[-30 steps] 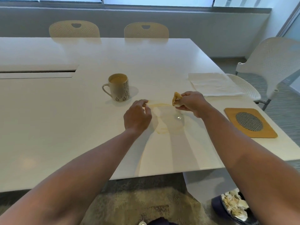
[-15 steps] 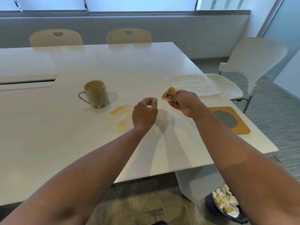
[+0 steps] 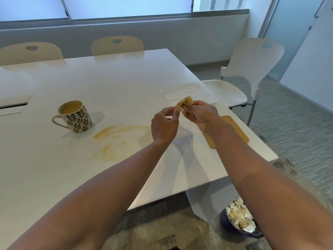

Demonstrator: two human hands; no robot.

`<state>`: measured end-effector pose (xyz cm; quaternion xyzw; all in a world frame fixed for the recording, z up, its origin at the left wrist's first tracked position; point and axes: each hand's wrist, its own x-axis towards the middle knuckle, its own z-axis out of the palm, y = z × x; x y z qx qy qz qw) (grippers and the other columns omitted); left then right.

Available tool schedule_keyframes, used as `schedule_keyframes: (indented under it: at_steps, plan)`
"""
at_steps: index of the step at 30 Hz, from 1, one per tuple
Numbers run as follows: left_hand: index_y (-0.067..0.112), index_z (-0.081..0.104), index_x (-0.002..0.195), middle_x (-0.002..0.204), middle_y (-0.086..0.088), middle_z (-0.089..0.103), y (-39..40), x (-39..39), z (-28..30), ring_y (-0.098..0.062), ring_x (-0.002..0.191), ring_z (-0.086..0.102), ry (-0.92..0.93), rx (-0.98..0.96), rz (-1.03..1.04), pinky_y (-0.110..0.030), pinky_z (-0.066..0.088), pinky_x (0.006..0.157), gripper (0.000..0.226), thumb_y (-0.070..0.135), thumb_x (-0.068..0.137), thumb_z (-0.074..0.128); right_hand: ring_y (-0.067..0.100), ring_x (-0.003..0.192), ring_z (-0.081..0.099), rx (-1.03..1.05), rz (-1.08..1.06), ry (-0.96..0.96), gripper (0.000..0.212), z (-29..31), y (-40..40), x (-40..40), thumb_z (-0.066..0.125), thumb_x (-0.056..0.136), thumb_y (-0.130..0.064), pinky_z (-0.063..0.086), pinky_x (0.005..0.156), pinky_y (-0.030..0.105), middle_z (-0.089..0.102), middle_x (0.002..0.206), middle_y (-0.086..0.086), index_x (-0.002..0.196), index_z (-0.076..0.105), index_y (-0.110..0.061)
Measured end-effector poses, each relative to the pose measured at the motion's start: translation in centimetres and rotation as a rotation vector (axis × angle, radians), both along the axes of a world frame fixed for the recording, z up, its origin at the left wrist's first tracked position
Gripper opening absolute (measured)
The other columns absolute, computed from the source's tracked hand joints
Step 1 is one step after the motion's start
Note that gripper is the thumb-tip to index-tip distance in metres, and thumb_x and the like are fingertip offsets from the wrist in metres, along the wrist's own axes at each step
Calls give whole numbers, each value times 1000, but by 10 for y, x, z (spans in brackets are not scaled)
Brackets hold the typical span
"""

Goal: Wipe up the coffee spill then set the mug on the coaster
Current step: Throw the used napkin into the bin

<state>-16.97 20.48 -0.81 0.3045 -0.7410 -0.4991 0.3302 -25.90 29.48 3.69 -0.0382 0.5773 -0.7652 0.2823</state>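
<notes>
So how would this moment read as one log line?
stage: wiping | both hands pinch stained tissue | spill remains | mug off coaster

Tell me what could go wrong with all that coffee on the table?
The napkin pinched by both the left hand and right hand looks soaked, so it may drip or only smear the spill. The mug is nearly full and beside the puddle; carrying it to the coaster could slop more.

Bright, cool daylight enters through the windows [image 3: 126, 6] at the far wall. The glossy desk [image 3: 117, 83] shows broad glare and soft forearm shadows. Wide-angle distortion bends the frame edges. The lower right corner is blurred.
</notes>
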Motion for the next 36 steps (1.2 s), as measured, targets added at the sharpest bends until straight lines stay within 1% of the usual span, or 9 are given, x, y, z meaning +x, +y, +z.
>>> schedule_keyframes:
  at_steps: [10, 14, 17, 20, 21, 23, 25, 32, 36]
  plan:
    - [28, 75, 109, 96, 12, 76, 59, -53, 2, -5, 78, 73, 20, 2, -121, -36, 59, 81, 29, 47, 88, 71, 23, 86, 69, -35, -129, -5, 21, -3, 67, -37, 71, 79, 9, 59, 77, 30, 70, 90, 14, 91, 62, -5]
    - [26, 75, 111, 98, 10, 76, 87, -75, 2, -5, 85, 72, 19, -10, -176, -36, 58, 85, 28, 43, 89, 72, 21, 82, 69, -43, -204, -9, 22, -5, 97, -51, 69, 80, 10, 60, 73, 27, 70, 87, 13, 94, 62, -5]
    - [26, 76, 110, 95, 14, 75, 110, -92, 0, 3, 85, 67, 5, -15, -211, -28, 56, 85, 27, 43, 89, 71, 21, 82, 69, -54, -254, -24, 23, -5, 122, -61, 69, 80, 12, 60, 76, 29, 70, 90, 14, 94, 61, -5]
    - [25, 77, 110, 78, 24, 67, 133, -106, 0, 16, 73, 62, -2, -3, -250, -4, 47, 70, 27, 41, 89, 71, 21, 77, 70, -71, -310, -35, 25, -3, 145, -68, 68, 79, 15, 61, 72, 29, 70, 86, 14, 94, 61, -4]
    - [24, 76, 112, 79, 22, 69, 140, -111, 0, 12, 75, 64, 0, 21, -277, -6, 49, 71, 28, 40, 89, 71, 20, 72, 71, -84, -334, -43, 27, -3, 153, -71, 68, 78, 16, 61, 67, 29, 71, 81, 14, 94, 60, -3]
    - [22, 75, 114, 88, 11, 75, 152, -118, 2, -4, 82, 72, 14, 78, -326, -29, 59, 81, 28, 36, 90, 71, 20, 66, 72, -109, -368, -55, 27, -2, 164, -74, 68, 76, 18, 60, 59, 27, 72, 73, 13, 92, 61, -2]
    - [21, 75, 114, 91, 6, 76, 166, -127, 3, -12, 84, 73, 22, 91, -355, -40, 60, 82, 27, 34, 90, 71, 21, 69, 73, -93, -401, -47, 26, -2, 179, -80, 69, 76, 17, 60, 63, 28, 73, 78, 14, 90, 61, -3]
    - [20, 75, 109, 79, 11, 75, 214, -150, -2, -7, 72, 73, 9, 217, -431, -39, 61, 79, 20, 28, 92, 70, 18, 69, 73, -45, -514, -31, 23, -13, 222, -97, 70, 77, 13, 60, 65, 27, 74, 74, 11, 87, 62, -7]
    - [17, 75, 111, 86, 5, 76, 242, -161, -6, -13, 82, 74, -15, 323, -456, -37, 60, 84, 21, 24, 92, 69, 20, 76, 70, -24, -575, -42, 20, -23, 243, -104, 69, 80, 11, 60, 69, 27, 70, 85, 13, 86, 62, -7]
